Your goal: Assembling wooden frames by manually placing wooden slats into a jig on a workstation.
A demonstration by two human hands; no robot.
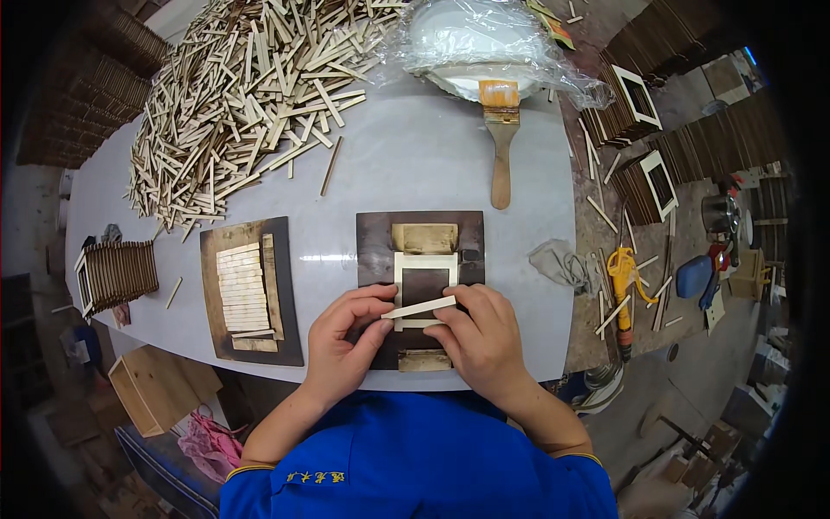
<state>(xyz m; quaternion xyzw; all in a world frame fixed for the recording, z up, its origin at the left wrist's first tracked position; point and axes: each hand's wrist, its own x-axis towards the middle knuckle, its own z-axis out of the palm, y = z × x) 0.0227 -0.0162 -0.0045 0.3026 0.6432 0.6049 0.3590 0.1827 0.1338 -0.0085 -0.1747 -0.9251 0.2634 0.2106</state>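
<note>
Both hands pinch one pale stick over a small frame

The left hand (346,342) and right hand (480,333) each clamp fingertips on an end of a thin wooden stick (419,307), held slightly tilted just above the lower edge of a pale frame (424,290) lying on a dark board (373,251). A glue brush (501,147) lies beyond, a stick heap (242,95) far left

Bare tabletop (415,164) open ahead; stick heap (233,95) blocks far left (brush (501,138) far right).
</note>
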